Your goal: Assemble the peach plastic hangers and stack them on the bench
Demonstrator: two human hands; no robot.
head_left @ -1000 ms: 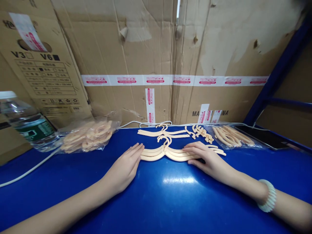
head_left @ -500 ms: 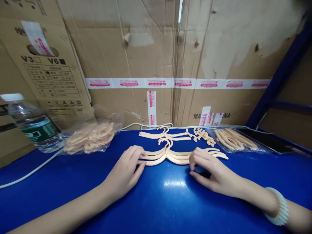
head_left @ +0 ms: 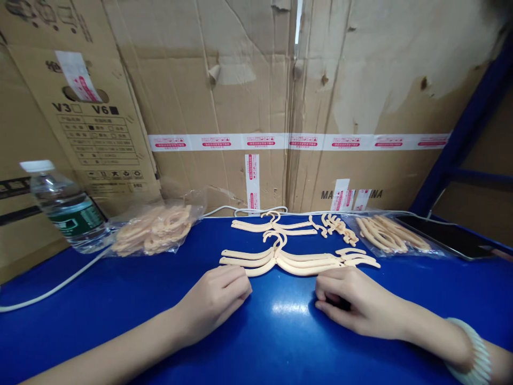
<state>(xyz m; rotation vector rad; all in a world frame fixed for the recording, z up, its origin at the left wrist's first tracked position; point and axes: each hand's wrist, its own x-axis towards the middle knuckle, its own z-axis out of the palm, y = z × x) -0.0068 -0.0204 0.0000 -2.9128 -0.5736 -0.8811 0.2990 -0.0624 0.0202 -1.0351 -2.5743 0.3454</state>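
Note:
A row of cream plastic clothes hangers (head_left: 308, 267) lies stacked on the blue table, their hooks meeting near the centre. Loosely closed, my left hand (head_left: 216, 297) rests on the table just in front of the left arms of these hangers. My right hand (head_left: 356, 302) is curled in front of their right end, with a small gap between thumb and fingers and nothing visible inside. Behind them lie more cream hanger pieces (head_left: 294, 232) and several loose hook pieces (head_left: 339, 227). Some curved arm pieces (head_left: 355, 259) overlap at the right.
A clear bag of cream parts (head_left: 154, 230) lies at the left beside a water bottle (head_left: 72, 211). Another bag of parts (head_left: 388, 232) and a dark phone (head_left: 449, 238) are at the right. A white cable (head_left: 60, 286) crosses the blue table (head_left: 272, 353); cardboard (head_left: 224, 107) stands behind.
My left hand has drawn back from the left hanger ends, its fingers now curled in. My right hand has also moved slightly back from the hangers. The camera view has shifted a little.

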